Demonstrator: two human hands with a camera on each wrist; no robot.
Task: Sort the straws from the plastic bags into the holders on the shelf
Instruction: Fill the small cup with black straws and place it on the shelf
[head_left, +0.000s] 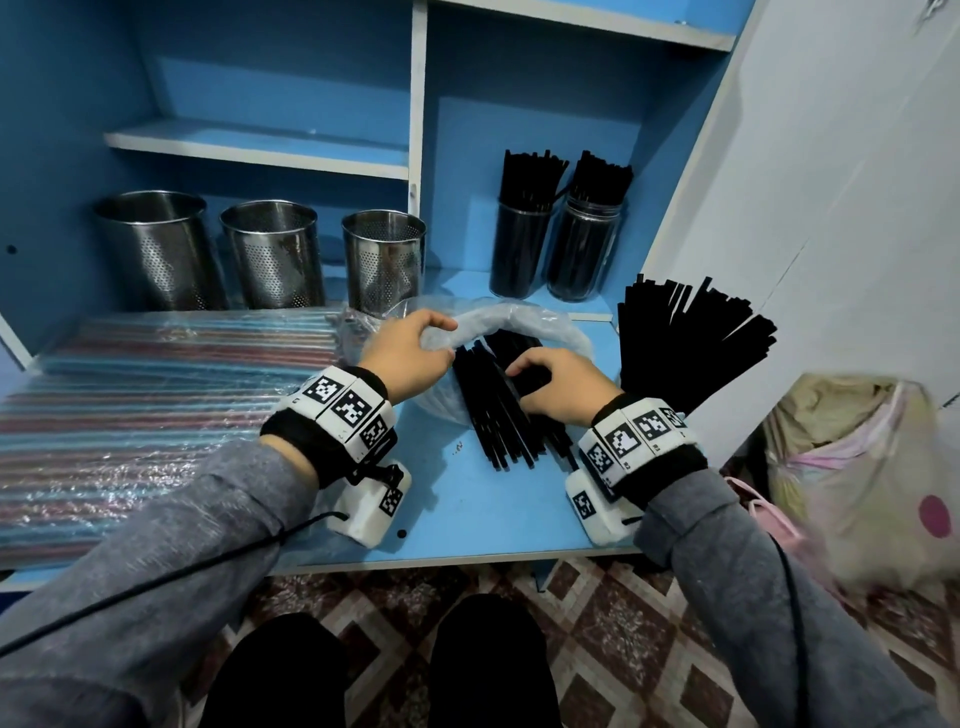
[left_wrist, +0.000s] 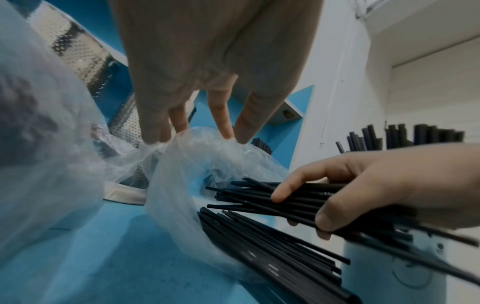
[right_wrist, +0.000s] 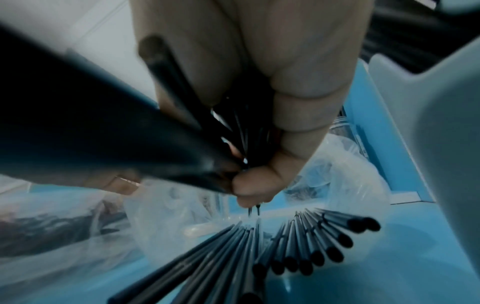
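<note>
1. The black straws (head_left: 498, 410) are lying on the blue shelf (head_left: 467, 509), their far ends still inside the mouth of the clear bag (head_left: 524, 317), their near ends fanned toward the person.
2. The right hand (head_left: 558, 384) is curling its fingers round a bunch of them; in the left wrist view thumb and fingers are closing on the bunch above those still lying loose.
3. The left hand (head_left: 408, 353) is pinching the rim of the bag and holding the mouth up and open.
4. To do this well, I'd say the left hand should be keeping the film taut while the right is drawing straight back along the straws, not upward, so none snag or scatter.
5. A smaller, squared-up bunch looks likely to slide into a holder more cleanly.
6. Two jars (head_left: 556, 249) at the back are already packed with black straws; three steel cups (head_left: 270, 254) beside them look empty.
7. The coloured straws (head_left: 130, 395) are lying in their wrap on the left, unopened as far as I can tell.
</note>
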